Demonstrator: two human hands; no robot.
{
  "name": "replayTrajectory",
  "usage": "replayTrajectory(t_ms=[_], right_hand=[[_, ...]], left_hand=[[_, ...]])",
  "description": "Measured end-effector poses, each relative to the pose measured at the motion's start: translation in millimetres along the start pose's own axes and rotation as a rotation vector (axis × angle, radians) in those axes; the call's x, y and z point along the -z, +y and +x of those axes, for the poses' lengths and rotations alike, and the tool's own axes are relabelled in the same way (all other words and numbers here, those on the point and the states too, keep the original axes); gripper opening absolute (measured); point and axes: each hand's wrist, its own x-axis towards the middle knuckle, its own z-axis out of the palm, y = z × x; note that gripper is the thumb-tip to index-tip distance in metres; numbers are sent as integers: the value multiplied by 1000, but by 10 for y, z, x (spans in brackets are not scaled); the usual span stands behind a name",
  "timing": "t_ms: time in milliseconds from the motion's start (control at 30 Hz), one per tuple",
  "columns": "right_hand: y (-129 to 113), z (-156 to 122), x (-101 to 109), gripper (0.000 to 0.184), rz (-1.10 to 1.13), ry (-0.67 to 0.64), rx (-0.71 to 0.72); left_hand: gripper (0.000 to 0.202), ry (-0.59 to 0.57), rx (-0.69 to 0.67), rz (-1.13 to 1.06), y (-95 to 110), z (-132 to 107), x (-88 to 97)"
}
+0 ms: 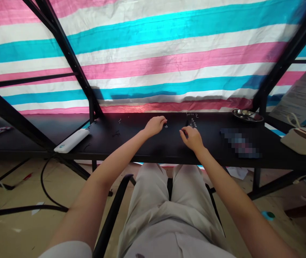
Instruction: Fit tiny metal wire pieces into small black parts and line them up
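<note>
Over the black table [131, 143], my left hand [155, 126] is closed in a pinch. A small pale piece [166, 125] shows at its fingertips, too small to name. Farther right, my right hand [192, 138] has its thumb and forefinger curled together; whatever is between them, if anything, cannot be made out. Just beyond the right hand lies a cluster of small clear pieces [193, 123], beside a narrow dark shape. Several tiny white curled bits [191, 114] lie behind that cluster, near the table's back edge.
A shiny metal dish [247, 115] stands at the back right, with a blurred-out packet-like item [240, 143] before it. To the left lies a white oblong device [71, 141]. Dark thin scraps [116, 133] lie nearby. A beige bag [302, 140] is far right. Black frame posts [73, 61] flank the striped sheet [169, 53].
</note>
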Motion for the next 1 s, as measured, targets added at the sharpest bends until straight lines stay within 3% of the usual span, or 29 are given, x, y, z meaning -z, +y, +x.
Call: replayTrajectory(t_ms=[100, 233, 467, 1000], right_hand=[[-37, -3, -21, 28, 16, -37, 83], [-37, -18, -57, 30, 14, -46, 113], [-62, -26, -29, 32, 60, -71, 89], [-36, -46, -52, 36, 43, -131, 22]], left_hand=[[26, 52, -86, -160, 248, -41, -38], [23, 57, -129, -281, 407, -107, -95], [19, 57, -75, -419, 426, -184, -169], [17, 44, 7, -435, 481, -312, -149]])
